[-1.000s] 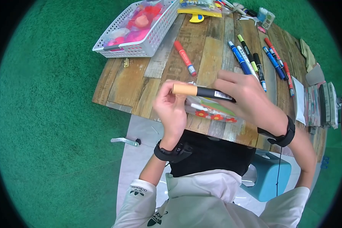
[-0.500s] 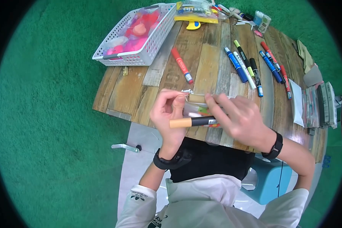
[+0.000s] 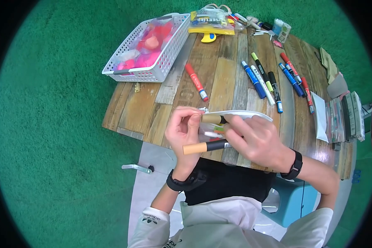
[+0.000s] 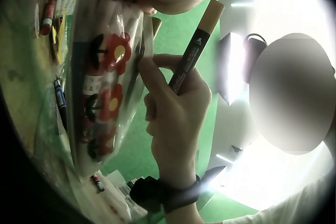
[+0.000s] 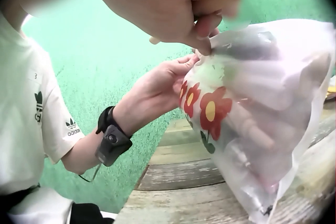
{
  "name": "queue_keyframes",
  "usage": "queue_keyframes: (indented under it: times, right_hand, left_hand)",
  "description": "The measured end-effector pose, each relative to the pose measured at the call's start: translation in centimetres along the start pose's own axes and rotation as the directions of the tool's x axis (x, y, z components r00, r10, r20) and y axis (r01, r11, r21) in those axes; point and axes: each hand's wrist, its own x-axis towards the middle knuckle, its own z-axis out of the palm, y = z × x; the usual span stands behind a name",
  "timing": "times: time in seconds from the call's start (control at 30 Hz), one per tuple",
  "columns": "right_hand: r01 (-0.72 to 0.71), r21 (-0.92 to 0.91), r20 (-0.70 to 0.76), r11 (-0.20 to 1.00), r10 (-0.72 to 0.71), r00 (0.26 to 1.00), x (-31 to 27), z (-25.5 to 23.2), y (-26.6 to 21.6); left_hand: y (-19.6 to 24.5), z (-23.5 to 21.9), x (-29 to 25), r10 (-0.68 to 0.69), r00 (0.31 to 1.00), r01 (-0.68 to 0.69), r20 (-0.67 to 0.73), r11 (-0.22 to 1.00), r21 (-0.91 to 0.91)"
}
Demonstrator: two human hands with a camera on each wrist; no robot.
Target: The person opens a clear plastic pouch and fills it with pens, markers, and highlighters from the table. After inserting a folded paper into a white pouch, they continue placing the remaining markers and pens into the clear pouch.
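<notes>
In the head view my left hand (image 3: 182, 134) pinches the edge of a clear zip pouch (image 3: 248, 113) between thumb and fingers. Red flowers decorate the pouch (image 4: 113, 77) in the left wrist view, and pens show inside it. My right hand (image 3: 260, 140) grips a black marker with a light orange cap (image 3: 195, 148), which sticks out toward the left. A second marker with a duller tan cap (image 3: 212, 119) lies between my hands at the pouch, right fingertips on its black part. In the right wrist view the pouch (image 5: 252, 98) hangs over the table.
A red marker (image 3: 196, 82) lies beyond my hands. Several blue, black, white and red markers (image 3: 254, 79) lie to the right. A white basket (image 3: 153, 74) of pink items stands far left. A yellow-edged bag (image 3: 211, 29) is at the back, and boxes (image 3: 345, 115) line the right edge.
My right hand has come lower with the orange-capped marker. The second tan-capped marker has come into view between my hands, and the pouch's white edge now shows behind it.
</notes>
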Motion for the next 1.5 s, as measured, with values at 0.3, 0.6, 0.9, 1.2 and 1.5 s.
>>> queue_keyframes:
  times: [0.3, 0.6, 0.9, 1.2, 1.5]
  right_hand:
    - [0.042, -0.100, -0.001, 0.994, -0.042, 0.999, -0.1, 0.4, 0.0]
    - [-0.039, 0.072, 0.124, 0.997, 0.029, 0.992, 0.9, -0.8, 0.7]
    - [0.033, 0.077, 0.193, 0.996, -0.047, 0.980, 1.5, -1.9, 0.8]
    - [0.012, 0.104, 0.120, 0.994, -0.024, 0.992, 0.9, -1.3, 0.6]
    - [0.062, -0.014, 0.006, 0.998, -0.062, 0.998, 0.1, -0.4, 0.1]
  left_hand:
    - [-0.4, -1.1, 0.0, -0.066, 0.993, 0.066, 0.097, 0.998, -0.002]
    - [-0.5, -0.5, -0.2, 0.008, 0.999, -0.009, 0.047, 1.000, 0.016]
    - [0.1, -0.2, -0.4, 0.083, 0.996, -0.085, 0.043, 0.994, 0.067]
    - [0.0, 0.2, -0.8, 0.048, 0.999, -0.048, 0.005, 0.996, 0.071]
    - [0.1, 0.1, -0.9, 0.044, 0.998, -0.047, 0.047, 0.997, 0.061]
